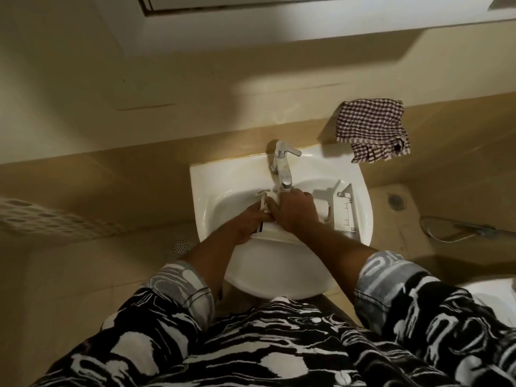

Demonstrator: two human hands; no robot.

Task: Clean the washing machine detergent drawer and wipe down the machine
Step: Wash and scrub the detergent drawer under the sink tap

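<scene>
Nearest me are two black-and-white patterned sleeves (178, 286), pushed up the forearms, over a pale tiled floor (83, 289). Both arms reach forward into a white sink (212, 174) that juts out from a tan table (139, 163) running along the wall. The detergent drawer (342, 210) lies inside the basin, a long white plastic piece set crosswise, with its front panel towards the basin's right wall and its other end under the tap (283, 166). The left hand (250, 223) has its grip closed on the near left end of the drawer, fingers laid along its edge. The right hand (296, 212) sits on top of the drawer's middle, its grip curled down over the plastic with the fingertips just below the spout. I cannot tell whether water is running. On the floor left of the sink I see a small round drain (181, 246), and further left a pale perforated thing (42, 219) too blurred to name. Right of the sink a second drain (396, 201) sits near a thin metal hose (452, 233). On the table behind the basin's right corner lies a crumpled red-and-white checked cloth (372, 129), well apart from both hands. Beyond it rises a beige wall (195, 93), and a white framed panel (251, 18) sits at the top.
</scene>
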